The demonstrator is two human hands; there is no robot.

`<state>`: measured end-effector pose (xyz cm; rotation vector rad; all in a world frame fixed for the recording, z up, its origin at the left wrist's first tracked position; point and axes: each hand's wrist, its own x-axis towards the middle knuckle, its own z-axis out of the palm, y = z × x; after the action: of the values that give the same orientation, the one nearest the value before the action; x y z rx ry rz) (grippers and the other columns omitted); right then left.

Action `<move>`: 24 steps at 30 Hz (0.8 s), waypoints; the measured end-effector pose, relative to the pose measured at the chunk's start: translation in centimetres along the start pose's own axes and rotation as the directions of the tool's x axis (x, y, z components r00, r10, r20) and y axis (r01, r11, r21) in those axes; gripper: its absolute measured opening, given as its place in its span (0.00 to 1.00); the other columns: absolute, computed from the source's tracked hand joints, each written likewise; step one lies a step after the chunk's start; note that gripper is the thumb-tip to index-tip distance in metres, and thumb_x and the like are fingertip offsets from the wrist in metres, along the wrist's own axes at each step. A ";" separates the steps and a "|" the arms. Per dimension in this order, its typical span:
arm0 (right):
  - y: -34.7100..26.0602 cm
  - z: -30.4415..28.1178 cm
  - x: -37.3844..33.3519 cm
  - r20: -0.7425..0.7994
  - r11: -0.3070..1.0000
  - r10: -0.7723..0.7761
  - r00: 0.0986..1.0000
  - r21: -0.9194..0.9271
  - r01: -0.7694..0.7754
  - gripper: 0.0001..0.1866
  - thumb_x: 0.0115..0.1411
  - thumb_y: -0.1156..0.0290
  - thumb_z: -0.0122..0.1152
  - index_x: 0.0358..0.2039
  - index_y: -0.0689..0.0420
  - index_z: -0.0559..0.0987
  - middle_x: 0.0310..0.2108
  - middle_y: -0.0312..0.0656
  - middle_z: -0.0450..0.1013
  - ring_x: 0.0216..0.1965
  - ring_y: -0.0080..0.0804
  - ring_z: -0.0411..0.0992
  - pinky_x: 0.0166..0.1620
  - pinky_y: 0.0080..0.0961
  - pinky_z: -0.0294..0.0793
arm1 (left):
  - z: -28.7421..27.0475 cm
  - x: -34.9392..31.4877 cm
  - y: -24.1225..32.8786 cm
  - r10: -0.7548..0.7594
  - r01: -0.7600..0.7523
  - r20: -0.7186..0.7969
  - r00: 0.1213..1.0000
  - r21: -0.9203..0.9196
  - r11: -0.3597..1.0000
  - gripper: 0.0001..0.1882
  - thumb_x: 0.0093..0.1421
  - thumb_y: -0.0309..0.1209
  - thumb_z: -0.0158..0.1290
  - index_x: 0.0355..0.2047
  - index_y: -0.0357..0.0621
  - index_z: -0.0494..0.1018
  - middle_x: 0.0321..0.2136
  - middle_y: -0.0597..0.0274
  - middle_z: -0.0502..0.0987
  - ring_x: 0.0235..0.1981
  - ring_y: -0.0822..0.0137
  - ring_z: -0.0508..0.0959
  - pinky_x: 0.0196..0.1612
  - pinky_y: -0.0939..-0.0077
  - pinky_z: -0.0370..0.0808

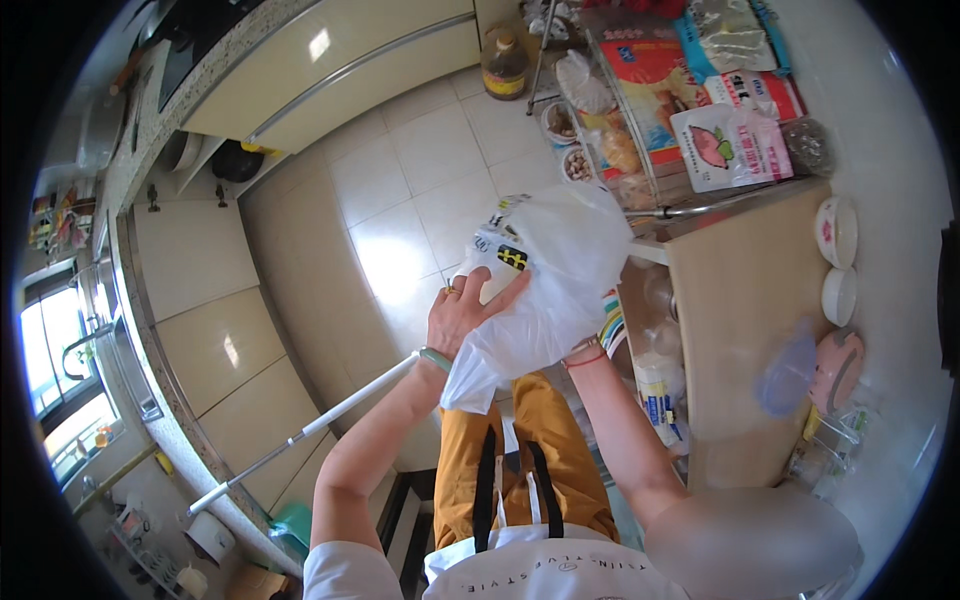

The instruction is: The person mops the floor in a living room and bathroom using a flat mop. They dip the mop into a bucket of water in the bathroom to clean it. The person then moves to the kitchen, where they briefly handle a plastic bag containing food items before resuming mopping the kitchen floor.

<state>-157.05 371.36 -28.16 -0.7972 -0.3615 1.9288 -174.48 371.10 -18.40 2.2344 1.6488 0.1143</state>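
Observation:
My left hand [463, 312], with a ring and a green bangle, is closed on a white package [490, 250] with a yellow-and-black patch. Bunched against this package is a thin white plastic bag [570, 270], which hangs down toward my left forearm. My right hand is hidden behind or inside the bag; only its wrist with a red string bracelet [586, 357] and the forearm show. Both hands are in front of me, above my mustard-coloured trousers [465, 455].
A white pole [330, 415] slants beneath my left forearm. Cream cabinets [205, 345] line the left. On the right stand a wooden cabinet [745, 330] with bowls [838, 235] and a rack holding food packets [730, 150]. A brown-filled jar [504, 65] sits on the tiled floor [420, 150].

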 end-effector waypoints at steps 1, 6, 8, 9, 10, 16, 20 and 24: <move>-0.7 0.3 0.0 0.030 0.998 -0.028 0.999 -0.059 0.030 0.30 0.64 0.47 0.43 0.60 0.53 0.62 0.58 0.39 0.63 0.57 0.36 0.63 0.60 0.36 0.60 | -0.3 0.5 0.4 -0.017 0.017 -0.016 1.000 0.057 0.998 0.34 0.49 0.41 0.54 0.59 0.64 0.64 0.49 0.58 0.63 0.38 0.62 0.71 0.45 0.66 0.70; -7.5 8.9 -2.2 0.071 0.933 0.221 0.973 0.273 -0.232 0.36 0.62 0.40 0.41 0.62 0.53 0.58 0.59 0.40 0.61 0.59 0.33 0.61 0.60 0.34 0.59 | -2.8 1.6 0.2 0.065 -0.048 -0.065 0.996 0.232 0.972 0.31 0.51 0.42 0.50 0.58 0.59 0.64 0.54 0.63 0.63 0.57 0.61 0.64 0.60 0.62 0.58; -7.5 9.8 -2.0 0.150 0.980 0.199 0.968 -0.046 -0.194 0.35 0.62 0.42 0.44 0.62 0.51 0.58 0.58 0.38 0.62 0.59 0.32 0.61 0.60 0.34 0.59 | -2.6 1.7 0.7 0.025 -0.048 0.091 0.996 0.270 0.962 0.28 0.54 0.42 0.46 0.56 0.53 0.65 0.56 0.63 0.64 0.62 0.61 0.58 0.64 0.63 0.51; -7.5 11.1 -1.6 0.133 0.986 0.116 0.984 -0.132 -0.098 0.31 0.62 0.56 0.52 0.62 0.50 0.58 0.57 0.37 0.63 0.56 0.30 0.64 0.57 0.31 0.64 | -1.4 1.4 0.4 0.038 -0.053 0.070 0.997 0.242 0.969 0.27 0.55 0.42 0.45 0.56 0.52 0.65 0.56 0.62 0.64 0.62 0.60 0.58 0.65 0.63 0.51; -7.8 11.5 -1.2 0.078 0.978 0.115 0.990 -0.184 -0.099 0.31 0.60 0.61 0.53 0.62 0.51 0.58 0.56 0.37 0.64 0.55 0.29 0.65 0.55 0.30 0.65 | -2.4 2.2 0.9 0.070 -0.077 0.043 0.997 0.208 0.975 0.27 0.56 0.42 0.45 0.56 0.51 0.65 0.57 0.61 0.64 0.62 0.60 0.58 0.65 0.63 0.51; -8.6 11.5 2.3 -0.087 0.988 0.111 0.990 -0.100 -0.120 0.30 0.54 0.77 0.53 0.59 0.55 0.62 0.50 0.41 0.69 0.49 0.30 0.70 0.50 0.27 0.71 | -9.3 3.2 -3.6 0.234 -0.124 0.061 0.970 -0.705 0.698 0.24 0.54 0.28 0.52 0.53 0.46 0.69 0.59 0.56 0.63 0.60 0.56 0.62 0.62 0.64 0.59; -9.9 9.4 7.0 -0.091 0.939 0.258 0.962 0.256 -0.228 0.30 0.53 0.82 0.48 0.59 0.57 0.62 0.51 0.45 0.69 0.51 0.36 0.70 0.50 0.30 0.73 | -12.9 5.0 -9.7 -0.007 0.167 0.167 0.986 -0.984 -0.060 0.33 0.55 0.35 0.55 0.61 0.48 0.59 0.59 0.54 0.62 0.62 0.59 0.60 0.60 0.68 0.60; -11.7 13.1 14.1 0.140 0.903 0.271 0.952 0.304 -0.302 0.25 0.56 0.79 0.50 0.56 0.57 0.67 0.48 0.41 0.72 0.50 0.34 0.70 0.50 0.29 0.73 | -14.0 12.4 -15.1 -0.134 0.174 0.210 0.969 -0.955 -0.241 0.36 0.61 0.42 0.51 0.65 0.49 0.49 0.62 0.59 0.58 0.62 0.64 0.59 0.62 0.66 0.59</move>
<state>-162.14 390.41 -17.19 -0.5656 0.0244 2.2329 -188.10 389.88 -12.18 0.6031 0.9315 0.9793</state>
